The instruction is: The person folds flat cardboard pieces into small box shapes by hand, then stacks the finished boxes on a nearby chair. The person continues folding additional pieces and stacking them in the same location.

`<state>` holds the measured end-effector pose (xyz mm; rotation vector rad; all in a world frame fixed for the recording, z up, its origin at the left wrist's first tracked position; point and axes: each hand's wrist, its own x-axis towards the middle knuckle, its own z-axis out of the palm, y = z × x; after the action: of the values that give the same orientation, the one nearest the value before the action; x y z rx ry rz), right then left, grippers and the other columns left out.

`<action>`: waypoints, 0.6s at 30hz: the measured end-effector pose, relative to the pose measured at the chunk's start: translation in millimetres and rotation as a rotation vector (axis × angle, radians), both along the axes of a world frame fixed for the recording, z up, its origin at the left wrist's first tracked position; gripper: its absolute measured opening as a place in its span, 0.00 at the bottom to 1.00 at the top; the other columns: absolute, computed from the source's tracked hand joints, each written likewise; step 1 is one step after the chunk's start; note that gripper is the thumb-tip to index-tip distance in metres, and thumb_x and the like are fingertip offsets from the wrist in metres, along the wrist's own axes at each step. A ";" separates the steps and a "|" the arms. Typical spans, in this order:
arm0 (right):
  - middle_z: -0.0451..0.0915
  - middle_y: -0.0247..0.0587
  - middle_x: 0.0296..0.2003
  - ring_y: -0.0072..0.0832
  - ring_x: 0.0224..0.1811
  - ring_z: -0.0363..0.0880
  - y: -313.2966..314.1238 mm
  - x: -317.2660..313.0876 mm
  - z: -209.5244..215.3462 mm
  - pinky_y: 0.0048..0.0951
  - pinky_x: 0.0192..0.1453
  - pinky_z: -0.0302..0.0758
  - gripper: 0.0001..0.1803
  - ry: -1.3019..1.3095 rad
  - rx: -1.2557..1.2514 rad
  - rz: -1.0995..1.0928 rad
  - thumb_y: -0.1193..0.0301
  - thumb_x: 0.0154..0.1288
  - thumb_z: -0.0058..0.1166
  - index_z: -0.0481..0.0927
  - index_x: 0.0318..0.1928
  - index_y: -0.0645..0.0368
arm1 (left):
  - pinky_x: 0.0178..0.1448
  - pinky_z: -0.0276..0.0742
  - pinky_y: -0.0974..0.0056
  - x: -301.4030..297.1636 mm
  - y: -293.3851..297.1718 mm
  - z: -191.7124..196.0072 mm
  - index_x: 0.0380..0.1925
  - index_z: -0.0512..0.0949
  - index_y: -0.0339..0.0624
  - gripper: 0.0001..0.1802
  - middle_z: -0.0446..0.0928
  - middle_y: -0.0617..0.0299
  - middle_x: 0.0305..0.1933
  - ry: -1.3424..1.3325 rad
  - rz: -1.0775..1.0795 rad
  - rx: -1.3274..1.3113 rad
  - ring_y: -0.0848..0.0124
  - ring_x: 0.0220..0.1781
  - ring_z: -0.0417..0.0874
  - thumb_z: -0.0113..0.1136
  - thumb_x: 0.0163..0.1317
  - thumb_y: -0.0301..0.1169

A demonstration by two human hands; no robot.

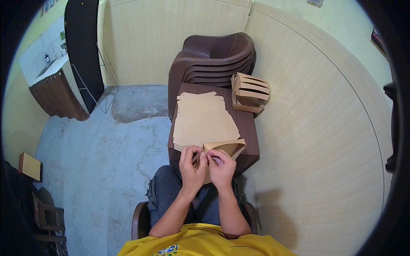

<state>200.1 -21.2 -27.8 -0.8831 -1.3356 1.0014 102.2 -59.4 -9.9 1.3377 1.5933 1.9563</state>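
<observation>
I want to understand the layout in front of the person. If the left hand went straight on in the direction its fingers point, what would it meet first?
The left hand points away from the body, so it would probably first meet the stack of flat brown paper sheets on the dark table; depth is unclear.

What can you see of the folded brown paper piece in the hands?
The paper piece is tan kraft paper, folded into an open pouch or cone with its mouth facing right, dark inside. It sits at the near edge of the small brown table, just over a stack of flat sheets. The left hand and right hand both pinch its left end with their fingertips.
</observation>
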 end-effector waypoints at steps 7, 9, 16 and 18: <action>0.89 0.43 0.40 0.27 0.43 0.90 -3.4 5.3 4.1 0.27 0.52 0.86 0.08 -0.190 0.078 -0.041 0.87 0.66 0.70 0.89 0.46 0.73 | 0.51 0.87 0.65 4.3 -2.4 3.5 0.45 0.87 0.28 0.07 0.87 0.50 0.48 -0.055 0.055 0.028 0.66 0.47 0.92 0.68 0.71 0.20; 0.92 0.45 0.37 0.29 0.39 0.92 -5.2 0.4 2.3 0.29 0.48 0.87 0.08 -0.119 0.121 -0.070 0.82 0.64 0.73 0.91 0.43 0.68 | 0.51 0.88 0.65 6.2 -1.9 3.3 0.46 0.88 0.28 0.07 0.89 0.50 0.47 -0.086 0.101 0.025 0.65 0.46 0.92 0.70 0.70 0.20; 0.92 0.46 0.38 0.31 0.40 0.93 -6.0 3.4 4.1 0.30 0.48 0.87 0.08 -0.204 0.130 -0.109 0.82 0.64 0.72 0.91 0.43 0.68 | 0.53 0.91 0.64 -11.7 0.6 0.0 0.43 0.91 0.29 0.08 0.90 0.50 0.46 -0.089 -0.054 -0.024 0.64 0.49 0.94 0.74 0.66 0.19; 0.92 0.47 0.38 0.31 0.41 0.94 -8.4 5.5 7.7 0.30 0.49 0.87 0.07 -0.207 0.126 -0.100 0.82 0.65 0.72 0.91 0.43 0.68 | 0.54 0.91 0.64 -16.3 0.6 0.6 0.43 0.91 0.29 0.08 0.90 0.50 0.48 -0.136 -0.107 -0.055 0.65 0.50 0.94 0.74 0.65 0.19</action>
<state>205.6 -29.6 -20.2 -0.9669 -1.4959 0.7559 85.9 -58.8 -9.4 1.2154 1.4701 1.8835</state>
